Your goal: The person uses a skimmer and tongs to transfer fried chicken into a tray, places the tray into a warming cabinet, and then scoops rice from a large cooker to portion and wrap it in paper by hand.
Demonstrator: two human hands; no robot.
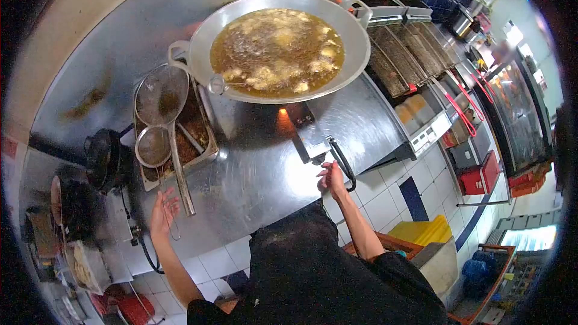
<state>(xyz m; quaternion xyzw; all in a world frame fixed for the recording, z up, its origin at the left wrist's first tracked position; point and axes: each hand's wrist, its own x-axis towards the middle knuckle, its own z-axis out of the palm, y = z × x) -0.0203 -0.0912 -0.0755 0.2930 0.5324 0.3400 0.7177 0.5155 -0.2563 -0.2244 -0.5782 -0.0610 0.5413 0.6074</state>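
My left hand (162, 213) is at the counter's front edge, fingers apart, beside the thin wire handle of a small strainer (153, 145). A larger skimmer (161, 95) with a long metal handle rests with it on a rectangular metal pan (208, 150). My right hand (332, 178) hovers just below the burner control box (310, 142) and its black hose (342, 159). Its fingers are loosely bent and apart, with nothing visible in them. A wide metal wok (201, 54) holds bubbling oil (241, 48) with pale golden battered pieces (265, 77). A round dial thermometer (217, 84) sits at its rim.
An orange flame glows under the wok. Fryer baskets (388, 60) with red handles (460, 114) stand to the right, near a glass display case (518, 111). Black pans (105, 159) are at left. A yellow container (424, 229) stands low at right on the tiled floor.
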